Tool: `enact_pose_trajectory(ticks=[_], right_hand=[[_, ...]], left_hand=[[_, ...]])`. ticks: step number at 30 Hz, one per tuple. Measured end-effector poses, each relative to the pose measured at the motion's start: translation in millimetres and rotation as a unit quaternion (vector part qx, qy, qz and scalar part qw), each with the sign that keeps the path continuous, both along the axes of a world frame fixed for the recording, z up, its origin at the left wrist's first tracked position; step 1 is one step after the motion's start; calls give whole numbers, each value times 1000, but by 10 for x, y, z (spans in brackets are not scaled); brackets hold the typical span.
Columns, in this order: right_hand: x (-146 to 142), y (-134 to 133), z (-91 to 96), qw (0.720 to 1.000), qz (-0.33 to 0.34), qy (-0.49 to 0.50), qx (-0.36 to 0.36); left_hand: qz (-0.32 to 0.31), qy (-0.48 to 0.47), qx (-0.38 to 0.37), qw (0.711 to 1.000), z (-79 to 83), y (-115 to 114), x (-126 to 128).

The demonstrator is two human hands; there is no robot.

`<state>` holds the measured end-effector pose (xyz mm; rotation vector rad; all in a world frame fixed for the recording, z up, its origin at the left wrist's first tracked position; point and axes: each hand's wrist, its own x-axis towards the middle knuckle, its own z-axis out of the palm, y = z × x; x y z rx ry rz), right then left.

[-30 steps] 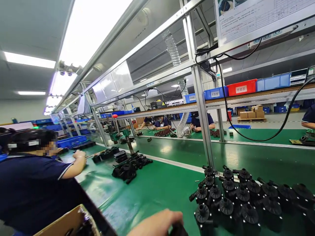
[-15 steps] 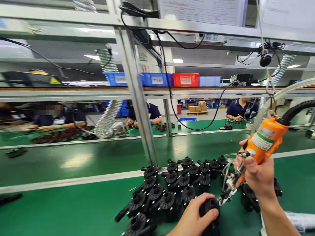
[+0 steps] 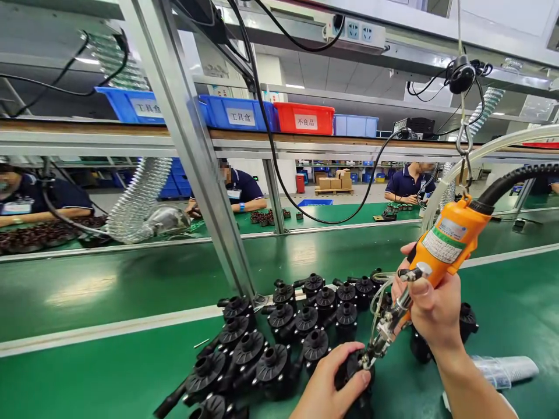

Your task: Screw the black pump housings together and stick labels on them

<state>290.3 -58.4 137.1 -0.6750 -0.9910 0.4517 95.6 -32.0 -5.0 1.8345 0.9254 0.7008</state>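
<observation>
Most housings (image 3: pixel 271 368) left of screwdriver (image 3: pixel 445 241) on workbench (image 3: pixel 109 372), bins (image 3: pixel 288 119) on shelf (image 3: pixel 349 150) behind

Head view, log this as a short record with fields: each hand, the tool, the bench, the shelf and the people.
Left hand: closed around a black part
Right hand: wrapped around an orange power tool
Tool angle: tilted, tip down at the black part; contact not certain
Bench: green, with similar parts grouped around the held one, most to its left
Shelf: three blue bins and a red bin
People: at least three in dark shirts, across the bench
</observation>
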Motion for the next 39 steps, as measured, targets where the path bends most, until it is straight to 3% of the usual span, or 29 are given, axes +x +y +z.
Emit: enact_pose_trajectory(ticks=[9,15,18,22,25,28,32,36,39], right_hand=[[-259,97,62,996,-43,-75,-18],[-290,120,-29,993,-58,-96,-28],[-288,127,-48,996,-40,-76,-29],[-151,31,43,996,-78,-44,5],[26,-104,106,992,-116,-33,29],[153,-190,105,994,-104,-25,13],[170,-167,50,996,-83,-27,19],[137,-112,10,996,-79,-40,26],[113,-99,0,997,-64,-42,18]], left_hand=[[-11,0,-11,1000,67,-34,5],[-34,-3,31,999,137,-42,26],[-13,61,81,995,214,-71,0],[-24,240,161,957,324,-107,-155],[-83,207,136,965,334,-115,-257],[-92,112,94,985,236,-110,-216],[-1,31,91,995,-31,-91,-65],[-12,-24,68,997,-314,-48,-65],[-8,-36,65,997,-421,-25,-106]])
